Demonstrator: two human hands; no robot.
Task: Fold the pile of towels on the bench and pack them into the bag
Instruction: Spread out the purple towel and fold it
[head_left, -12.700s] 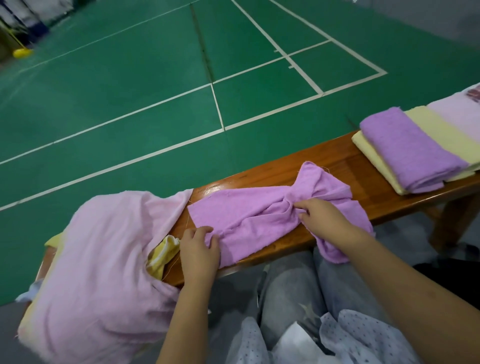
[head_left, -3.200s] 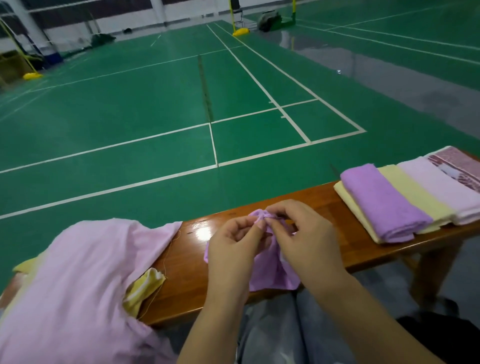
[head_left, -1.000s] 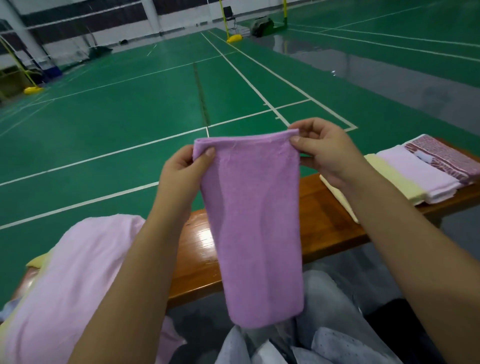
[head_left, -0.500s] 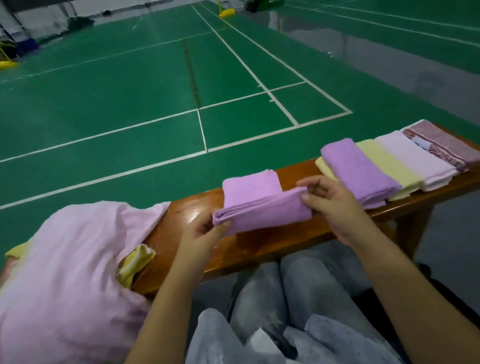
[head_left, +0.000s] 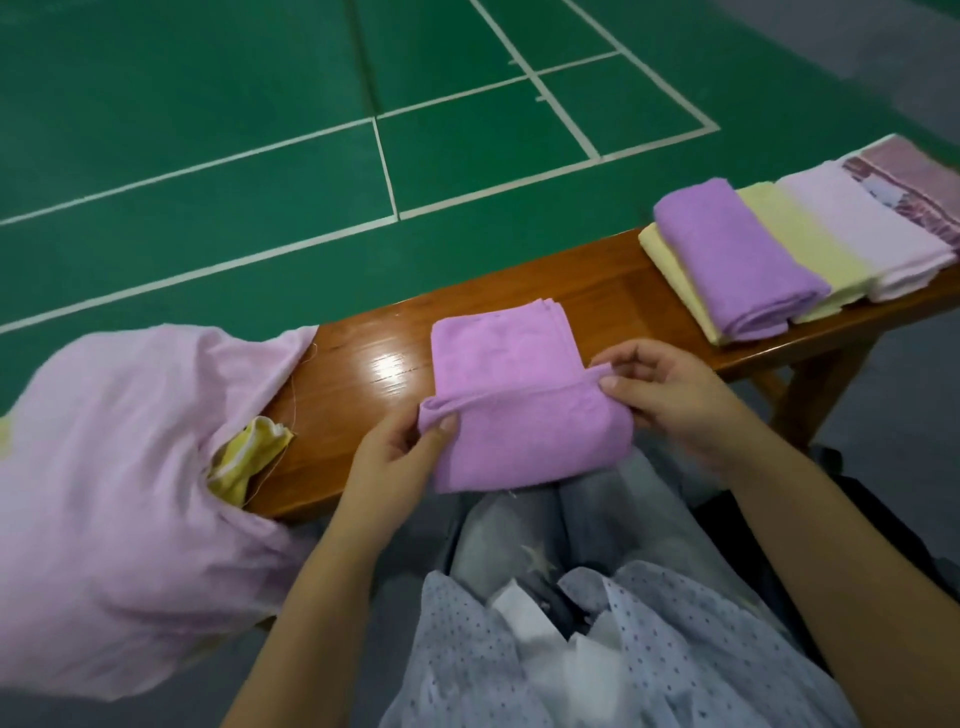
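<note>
Green court behind; on the bench (head_left: 613, 296), both hands' fingers (left (head_left: 445, 425), right (head_left: 613, 385)) pinch the purple towel (head_left: 524, 415).

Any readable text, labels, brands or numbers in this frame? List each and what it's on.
None readable.
The purple towel held by both hands, the folded towels at the bench's right end and the pink bag show no lettering.
The patterned maroon towel at far right has a woven design, too blurred to tell whether it includes words.
The floor carries only white court lines.
</note>
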